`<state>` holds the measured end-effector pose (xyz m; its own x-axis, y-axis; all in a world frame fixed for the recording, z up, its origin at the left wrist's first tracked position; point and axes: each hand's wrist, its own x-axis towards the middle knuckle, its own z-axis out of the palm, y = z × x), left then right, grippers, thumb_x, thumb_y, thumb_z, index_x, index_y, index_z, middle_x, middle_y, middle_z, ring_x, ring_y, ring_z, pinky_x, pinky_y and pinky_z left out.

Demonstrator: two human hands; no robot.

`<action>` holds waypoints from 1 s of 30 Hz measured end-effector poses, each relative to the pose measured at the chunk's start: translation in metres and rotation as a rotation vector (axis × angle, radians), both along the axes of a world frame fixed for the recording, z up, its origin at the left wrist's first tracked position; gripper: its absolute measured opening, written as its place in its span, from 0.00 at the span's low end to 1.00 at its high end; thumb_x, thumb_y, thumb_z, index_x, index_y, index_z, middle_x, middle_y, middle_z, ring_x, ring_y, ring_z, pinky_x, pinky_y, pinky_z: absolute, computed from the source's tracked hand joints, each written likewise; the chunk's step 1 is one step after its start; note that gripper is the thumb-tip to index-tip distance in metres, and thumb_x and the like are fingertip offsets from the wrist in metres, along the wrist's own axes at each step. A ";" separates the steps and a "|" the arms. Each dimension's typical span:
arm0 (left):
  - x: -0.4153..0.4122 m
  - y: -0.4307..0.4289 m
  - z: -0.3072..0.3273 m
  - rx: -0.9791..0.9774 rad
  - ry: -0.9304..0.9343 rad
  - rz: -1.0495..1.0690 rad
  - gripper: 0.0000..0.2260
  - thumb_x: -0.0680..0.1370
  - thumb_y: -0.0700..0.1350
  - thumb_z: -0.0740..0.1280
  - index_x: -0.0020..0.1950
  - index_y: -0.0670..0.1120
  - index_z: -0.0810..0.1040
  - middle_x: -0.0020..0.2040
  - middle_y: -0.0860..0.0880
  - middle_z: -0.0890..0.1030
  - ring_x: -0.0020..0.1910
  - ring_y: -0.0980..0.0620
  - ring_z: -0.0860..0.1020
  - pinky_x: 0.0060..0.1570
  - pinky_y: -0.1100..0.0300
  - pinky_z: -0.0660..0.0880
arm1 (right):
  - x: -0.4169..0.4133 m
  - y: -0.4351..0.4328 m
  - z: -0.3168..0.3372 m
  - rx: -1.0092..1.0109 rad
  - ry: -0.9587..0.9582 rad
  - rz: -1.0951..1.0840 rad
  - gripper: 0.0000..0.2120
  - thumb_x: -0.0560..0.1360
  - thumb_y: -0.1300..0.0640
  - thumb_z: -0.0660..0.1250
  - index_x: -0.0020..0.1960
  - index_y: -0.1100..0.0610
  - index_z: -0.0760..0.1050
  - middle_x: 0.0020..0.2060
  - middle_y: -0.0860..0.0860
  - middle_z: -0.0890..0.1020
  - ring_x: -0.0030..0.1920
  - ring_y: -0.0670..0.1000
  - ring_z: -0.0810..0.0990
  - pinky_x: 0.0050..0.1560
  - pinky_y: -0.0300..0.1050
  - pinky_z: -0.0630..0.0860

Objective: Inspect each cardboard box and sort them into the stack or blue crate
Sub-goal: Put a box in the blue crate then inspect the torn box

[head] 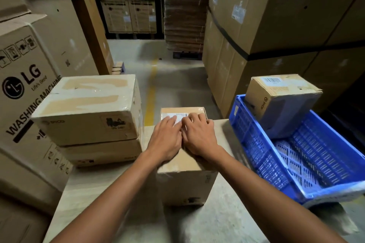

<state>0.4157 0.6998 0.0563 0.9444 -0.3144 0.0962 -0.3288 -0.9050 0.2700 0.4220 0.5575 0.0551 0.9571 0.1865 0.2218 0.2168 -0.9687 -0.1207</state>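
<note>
**Two open hands on the middle cardboard box**

The left hand and right hand lie flat on its labelled top, mid-table. A two-box stack sits at the left edge. At the right edge, the blue crate holds a tilted box.

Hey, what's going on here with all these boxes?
A person is checking a cardboard box that stands on the table, with the left hand and right hand both resting on its top, fingers over a white label. On the left sits a stack of two boxes; on the right a blue crate holds one tilted box. The box under the hands is not yet sorted.
</note>
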 end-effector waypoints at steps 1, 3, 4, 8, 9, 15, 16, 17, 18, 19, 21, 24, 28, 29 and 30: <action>0.003 0.001 -0.004 -0.027 0.039 0.015 0.23 0.84 0.49 0.52 0.80 0.50 0.61 0.81 0.47 0.59 0.80 0.46 0.54 0.78 0.48 0.52 | 0.002 -0.001 -0.005 0.000 -0.018 0.015 0.15 0.79 0.45 0.53 0.58 0.50 0.72 0.58 0.49 0.75 0.57 0.54 0.72 0.52 0.55 0.70; 0.006 0.002 -0.009 -0.063 0.084 0.027 0.23 0.85 0.50 0.50 0.82 0.52 0.56 0.82 0.49 0.54 0.81 0.49 0.49 0.79 0.46 0.50 | 0.004 -0.003 -0.011 0.004 -0.033 0.044 0.16 0.80 0.46 0.50 0.60 0.50 0.71 0.61 0.48 0.75 0.59 0.53 0.72 0.56 0.55 0.69; 0.008 0.001 -0.010 -0.068 0.087 0.025 0.23 0.85 0.50 0.49 0.82 0.52 0.56 0.82 0.50 0.54 0.81 0.49 0.49 0.78 0.46 0.51 | 0.006 -0.004 -0.012 0.013 -0.030 0.051 0.17 0.80 0.46 0.50 0.61 0.49 0.71 0.62 0.48 0.75 0.60 0.53 0.72 0.57 0.55 0.69; 0.014 0.002 -0.014 -0.126 0.000 0.037 0.22 0.85 0.48 0.53 0.79 0.49 0.64 0.80 0.48 0.62 0.79 0.48 0.56 0.77 0.49 0.56 | 0.003 -0.002 -0.008 0.047 -0.015 0.001 0.18 0.80 0.44 0.51 0.63 0.50 0.72 0.65 0.50 0.74 0.66 0.55 0.71 0.64 0.60 0.67; 0.013 0.002 -0.014 -0.177 -0.011 0.061 0.21 0.85 0.47 0.54 0.79 0.48 0.64 0.80 0.48 0.62 0.79 0.48 0.56 0.77 0.50 0.56 | 0.000 -0.001 -0.007 0.068 0.013 -0.061 0.21 0.80 0.43 0.52 0.66 0.51 0.71 0.69 0.53 0.71 0.70 0.57 0.67 0.68 0.64 0.65; 0.013 0.008 -0.028 -0.750 0.312 0.419 0.29 0.80 0.61 0.60 0.79 0.55 0.59 0.78 0.47 0.66 0.75 0.44 0.67 0.71 0.41 0.67 | 0.003 -0.015 0.002 0.514 0.284 -0.384 0.32 0.78 0.39 0.61 0.76 0.52 0.58 0.65 0.54 0.79 0.62 0.59 0.79 0.58 0.58 0.78; 0.012 0.009 -0.027 -0.927 0.392 0.439 0.26 0.79 0.61 0.61 0.75 0.54 0.65 0.72 0.48 0.74 0.67 0.46 0.76 0.66 0.42 0.73 | 0.000 -0.017 0.002 0.545 0.262 -0.371 0.28 0.78 0.41 0.62 0.73 0.51 0.61 0.61 0.52 0.81 0.58 0.58 0.81 0.56 0.57 0.79; 0.009 0.010 -0.025 -1.069 0.461 0.439 0.23 0.79 0.60 0.62 0.71 0.53 0.70 0.66 0.48 0.80 0.60 0.47 0.81 0.62 0.44 0.77 | -0.005 -0.018 0.004 0.580 0.238 -0.363 0.24 0.78 0.43 0.63 0.70 0.51 0.64 0.60 0.50 0.82 0.56 0.56 0.82 0.55 0.57 0.79; 0.005 0.011 -0.021 -1.144 0.490 0.415 0.19 0.81 0.59 0.62 0.68 0.52 0.73 0.61 0.48 0.82 0.55 0.48 0.83 0.59 0.45 0.79 | -0.010 -0.019 0.005 0.616 0.221 -0.360 0.20 0.79 0.45 0.64 0.67 0.50 0.66 0.58 0.50 0.83 0.55 0.55 0.82 0.55 0.57 0.80; 0.000 0.011 -0.017 -1.173 0.486 0.382 0.17 0.83 0.58 0.61 0.67 0.51 0.74 0.59 0.48 0.83 0.54 0.48 0.83 0.57 0.47 0.80 | -0.016 -0.020 0.006 0.644 0.208 -0.364 0.17 0.79 0.46 0.64 0.64 0.50 0.68 0.58 0.49 0.83 0.55 0.55 0.82 0.55 0.57 0.80; -0.008 0.012 -0.016 -1.224 0.483 0.321 0.17 0.83 0.58 0.59 0.66 0.51 0.75 0.58 0.50 0.84 0.56 0.48 0.83 0.57 0.48 0.79 | -0.030 -0.023 0.007 0.696 0.168 -0.372 0.15 0.78 0.46 0.65 0.62 0.50 0.69 0.56 0.48 0.83 0.54 0.54 0.83 0.56 0.58 0.80; -0.020 0.011 -0.012 -1.331 0.437 0.280 0.17 0.83 0.58 0.59 0.65 0.50 0.76 0.58 0.49 0.84 0.58 0.47 0.82 0.61 0.43 0.77 | -0.051 -0.026 0.007 0.793 0.014 -0.369 0.18 0.79 0.47 0.65 0.67 0.49 0.69 0.56 0.47 0.83 0.54 0.53 0.83 0.56 0.57 0.80; -0.033 0.003 -0.007 -1.501 0.388 0.235 0.21 0.81 0.59 0.61 0.69 0.47 0.71 0.60 0.45 0.83 0.59 0.44 0.82 0.60 0.40 0.78 | -0.075 -0.025 0.005 0.927 -0.160 -0.345 0.32 0.75 0.43 0.65 0.76 0.51 0.64 0.64 0.48 0.78 0.62 0.49 0.78 0.62 0.51 0.76; -0.037 -0.001 -0.005 -1.527 0.365 0.228 0.23 0.81 0.60 0.62 0.71 0.48 0.70 0.62 0.45 0.82 0.60 0.46 0.81 0.59 0.43 0.78 | -0.079 -0.027 0.005 0.965 -0.178 -0.339 0.31 0.73 0.43 0.64 0.74 0.50 0.65 0.63 0.47 0.78 0.60 0.48 0.78 0.60 0.49 0.76; -0.041 -0.004 -0.006 -1.532 0.324 0.240 0.24 0.81 0.60 0.61 0.73 0.49 0.68 0.65 0.49 0.80 0.61 0.52 0.81 0.59 0.51 0.78 | -0.081 -0.030 0.007 1.004 -0.194 -0.326 0.29 0.73 0.44 0.63 0.72 0.48 0.67 0.62 0.46 0.78 0.59 0.47 0.78 0.57 0.47 0.76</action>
<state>0.3751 0.6960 0.0501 0.9984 0.0407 -0.0385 0.0266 0.2594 0.9654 0.3409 0.5273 0.0616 0.8599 -0.4238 0.2847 0.0666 -0.4599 -0.8855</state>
